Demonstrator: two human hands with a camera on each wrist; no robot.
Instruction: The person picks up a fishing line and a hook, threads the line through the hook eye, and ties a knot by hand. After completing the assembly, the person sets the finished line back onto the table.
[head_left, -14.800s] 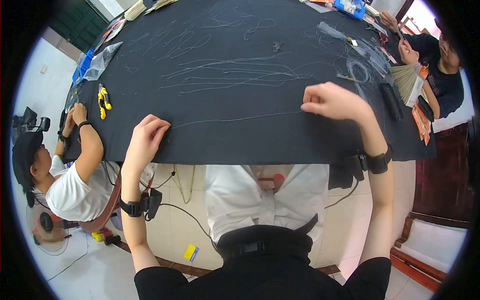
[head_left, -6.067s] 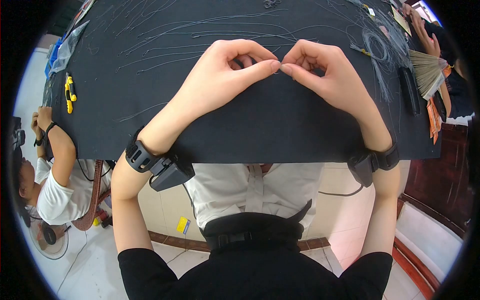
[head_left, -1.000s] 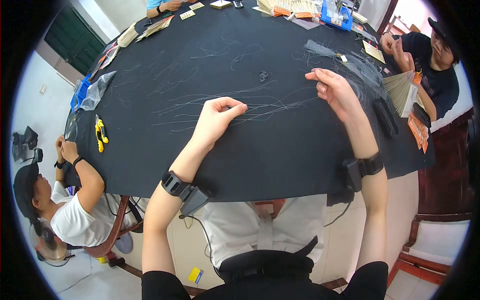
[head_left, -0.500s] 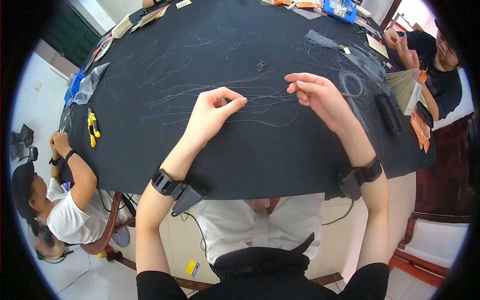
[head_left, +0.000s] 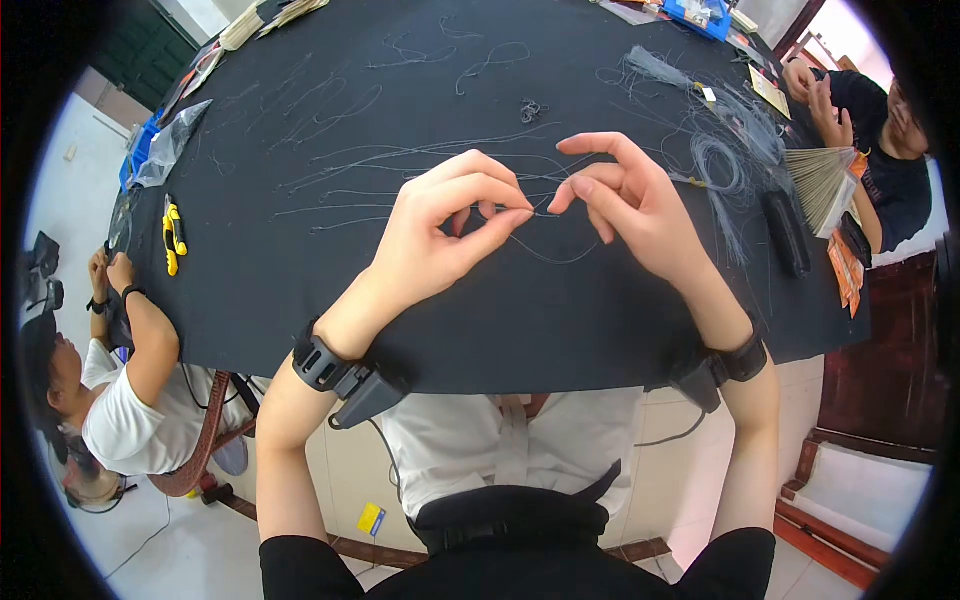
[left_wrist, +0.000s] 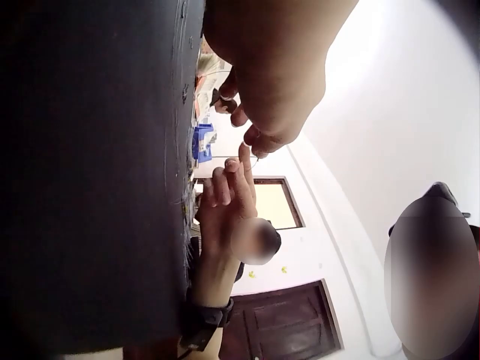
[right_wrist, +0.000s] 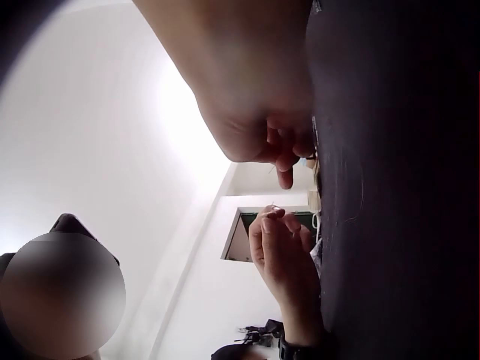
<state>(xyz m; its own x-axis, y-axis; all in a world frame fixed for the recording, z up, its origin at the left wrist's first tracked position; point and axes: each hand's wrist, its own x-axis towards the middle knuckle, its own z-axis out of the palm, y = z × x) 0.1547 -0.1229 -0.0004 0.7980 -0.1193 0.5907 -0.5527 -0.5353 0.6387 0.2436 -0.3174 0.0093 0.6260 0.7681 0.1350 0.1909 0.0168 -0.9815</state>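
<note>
In the head view my left hand [head_left: 440,220] pinches a thin translucent line [head_left: 555,262] between thumb and index fingertip. A short end sticks out toward the right hand, and a loop of the line sags below. My right hand [head_left: 630,200] hovers just right of that pinch. Its index finger is extended, the other fingers are loosely bent and the thumb lies close to them; nothing shows gripped. The left wrist view shows the left fingertips [left_wrist: 259,142] close to the right index finger. Beyond the hands, several similar lines [head_left: 370,152] lie stretched across the black cloth.
A coiled bundle of line [head_left: 718,160] and a black case [head_left: 786,232] lie at the right, beside a fanned stack of cards [head_left: 820,185]. Yellow-black pliers [head_left: 173,235] lie at the left. One person sits on each side. The table edge [head_left: 500,392] is close in front.
Over 14.8 seconds, hands holding a line stretched apart met, then separated again. In the last second the right hand has come left and nearer to the left hand, which still pinches line.
</note>
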